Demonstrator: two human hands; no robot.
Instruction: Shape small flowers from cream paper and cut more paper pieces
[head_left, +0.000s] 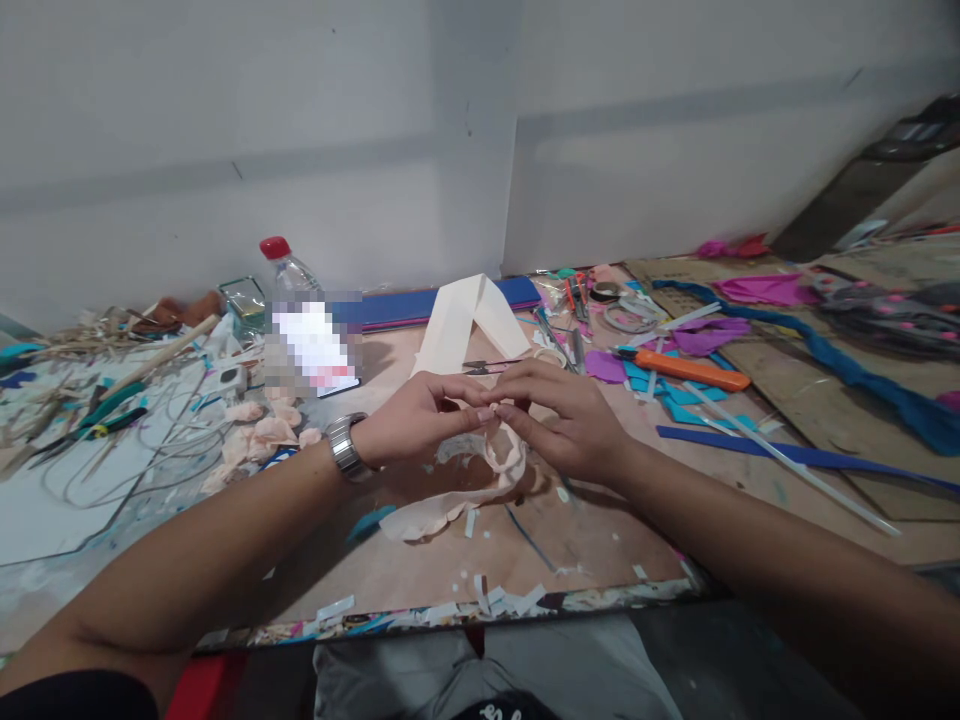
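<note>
A pale peach crinkled strip [450, 508], like crepe paper, curls beneath my hands, its loose end lying on the tabletop. My left hand [420, 415], with a metal watch at the wrist, pinches the strip's gathered upper end between thumb and finger. Facing it, my right hand [566, 420] pinches the same end, the thumbs nearly meeting. Just behind the fingers lie small dark scissors [487, 367] and a folded cream strip [444, 325]. Crumpled peach pieces [259, 440] rest left of my watch.
At the left are green-handled pliers [120, 408], a white cable and sticks. A lit phone [315, 345] leans near a red-capped bottle [289, 265]. To the right lie an orange utility knife [690, 370], a blue strip [795, 452] and coloured scraps. Paper bits line the front edge.
</note>
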